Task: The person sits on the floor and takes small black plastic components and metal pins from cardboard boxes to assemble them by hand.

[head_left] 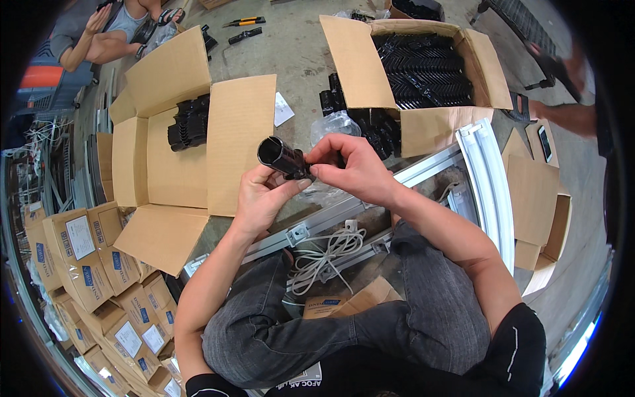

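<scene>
In front of me I hold a black tubular plastic part (283,159), tilted so that its round open end faces up and to the left. My left hand (261,198) is closed round its lower portion. The thumb and fingers of my right hand (356,169) pinch at its right side near the lower end; what lies right under those fingertips is hidden. To the left, an open carton (175,165) contains several black plastic parts (190,122). Farther right, a second open carton (433,122) is filled with rows of similar black parts (426,69).
White metal rails (423,169) and a coiled white cable (327,255) lie close to my legs. Loose black parts (377,129) and a clear plastic bag (336,126) rest by the right carton. Stacked cartons (99,264) stand left. Other people (109,33) are nearby. A phone (545,143) lies right.
</scene>
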